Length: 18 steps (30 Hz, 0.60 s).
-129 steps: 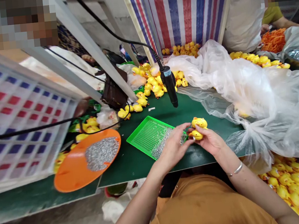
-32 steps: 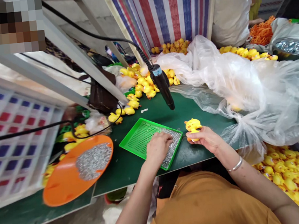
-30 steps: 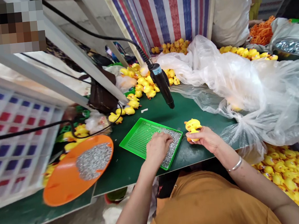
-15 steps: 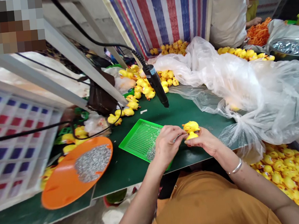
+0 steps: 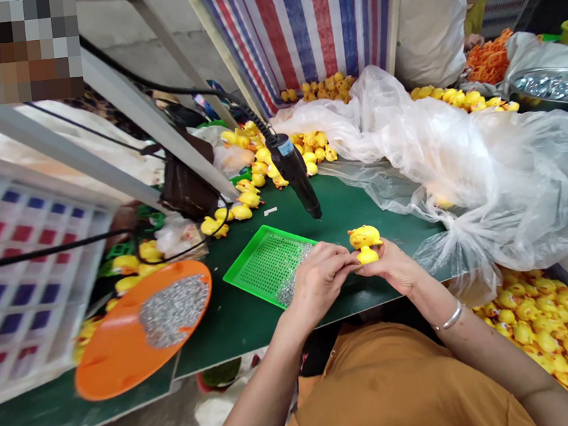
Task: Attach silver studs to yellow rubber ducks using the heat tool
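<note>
Rubber duck (image 5: 365, 238), yellow, sat in the right hand (image 5: 388, 268), whose fingers curled loosely under its body, above the green bench (image 5: 363, 205). The left hand (image 5: 323, 279) was just beside it, half closed, its fingertips (image 5: 346, 260) pinched together at or very near the duck; whether they gripped anything small could not be told. Green perforated tray (image 5: 245, 257) lay just left of the hands, partly behind the left hand, with silver bits (image 5: 291, 282) spread along its right side. Orange plate (image 5: 103, 371) lay farther left, holding a pile of similar bits (image 5: 175, 310). Black hand tool (image 5: 297, 181) hung from a cord above the bench. Clear plastic bag (image 5: 466, 175) lay bunched on the bench to the right, above a heap of yellow ducks (image 5: 542, 342) below the bench edge. Co-worker (image 5: 429, 25) stood at the far side, beside a striped tarp (image 5: 296, 31).
</note>
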Tool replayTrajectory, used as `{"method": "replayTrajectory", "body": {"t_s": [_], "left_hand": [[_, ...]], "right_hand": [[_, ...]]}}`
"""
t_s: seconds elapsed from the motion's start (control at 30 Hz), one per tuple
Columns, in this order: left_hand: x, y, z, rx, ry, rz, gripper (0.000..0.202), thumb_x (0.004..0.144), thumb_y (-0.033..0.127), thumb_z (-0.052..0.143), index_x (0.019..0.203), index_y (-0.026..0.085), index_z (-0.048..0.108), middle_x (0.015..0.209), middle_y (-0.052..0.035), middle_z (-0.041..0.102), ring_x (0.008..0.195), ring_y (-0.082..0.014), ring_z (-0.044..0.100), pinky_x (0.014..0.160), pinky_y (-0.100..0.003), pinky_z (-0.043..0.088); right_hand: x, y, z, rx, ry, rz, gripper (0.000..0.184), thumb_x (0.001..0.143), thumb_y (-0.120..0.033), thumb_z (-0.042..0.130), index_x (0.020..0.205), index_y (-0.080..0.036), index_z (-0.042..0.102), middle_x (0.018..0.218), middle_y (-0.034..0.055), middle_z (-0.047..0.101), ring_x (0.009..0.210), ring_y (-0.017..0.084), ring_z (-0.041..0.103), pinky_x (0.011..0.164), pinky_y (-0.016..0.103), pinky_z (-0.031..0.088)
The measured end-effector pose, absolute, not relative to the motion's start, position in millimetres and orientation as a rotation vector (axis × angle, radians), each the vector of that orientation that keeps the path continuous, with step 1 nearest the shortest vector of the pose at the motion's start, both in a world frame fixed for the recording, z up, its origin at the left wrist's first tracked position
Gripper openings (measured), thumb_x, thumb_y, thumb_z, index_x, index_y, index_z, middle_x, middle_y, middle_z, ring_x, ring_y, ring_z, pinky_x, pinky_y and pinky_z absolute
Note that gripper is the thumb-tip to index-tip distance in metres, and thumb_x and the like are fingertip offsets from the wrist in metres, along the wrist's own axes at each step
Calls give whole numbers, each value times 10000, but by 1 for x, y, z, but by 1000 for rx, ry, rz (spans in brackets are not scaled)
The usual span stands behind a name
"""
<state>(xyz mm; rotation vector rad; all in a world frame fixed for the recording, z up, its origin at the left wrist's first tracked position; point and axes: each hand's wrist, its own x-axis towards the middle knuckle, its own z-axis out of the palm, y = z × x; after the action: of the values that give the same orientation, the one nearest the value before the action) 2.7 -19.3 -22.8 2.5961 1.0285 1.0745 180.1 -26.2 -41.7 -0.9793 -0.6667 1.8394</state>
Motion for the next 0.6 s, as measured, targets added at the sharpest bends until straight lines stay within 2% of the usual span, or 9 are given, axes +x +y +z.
{"method": "replayTrajectory", "body": {"t_s": [0.17, 0.33, 0.47, 0.53, 0.6], "left_hand": [[4, -19, -26, 2619, 1018, 1106, 108, 912, 192, 629, 902, 215, 735, 865, -38, 730, 792, -157, 615, 664, -262, 503], [6, -22, -28, 2576, 1025, 1133, 132, 912, 237, 637, 1008, 241, 727, 893, -39, 740, 820, -168, 629, 681, -282, 521], [4, 2, -18, 2098, 1348, 1482, 434, 886, 406, 659, 1287, 255, 588, 1135, -93, 675, 995, -200, 629, 713, -287, 553], [3, 35, -12, 1798, 1475, 1699, 570, 884, 486, 635, 1379, 248, 483, 1268, -127, 598, 1128, -222, 596, 810, -318, 558], [5, 76, -7, 1683, 1328, 1755, 654, 842, 566, 651, 1380, 253, 448, 1311, -125, 570, 1230, -231, 564, 933, -351, 530]], "right_hand": [[179, -27, -41, -966, -653, 1833, 767, 414, -12, 802, 1141, -196, 641, 823, -39, 710, 752, 124, 629, 787, 268, 479], [179, -28, -37, -979, -650, 1844, 666, 405, -35, 825, 1036, -185, 672, 805, -42, 692, 735, 118, 618, 751, 255, 477], [181, -27, -37, -997, -623, 1866, 694, 401, -74, 862, 1058, -189, 671, 789, -35, 688, 702, 114, 612, 702, 251, 480], [182, -26, -38, -1030, -595, 1854, 662, 377, -79, 876, 998, -181, 672, 785, -25, 693, 692, 114, 614, 689, 253, 487], [183, -25, -40, -1036, -573, 1846, 629, 359, -84, 887, 942, -177, 669, 789, -20, 696, 703, 117, 624, 705, 262, 502]]}}
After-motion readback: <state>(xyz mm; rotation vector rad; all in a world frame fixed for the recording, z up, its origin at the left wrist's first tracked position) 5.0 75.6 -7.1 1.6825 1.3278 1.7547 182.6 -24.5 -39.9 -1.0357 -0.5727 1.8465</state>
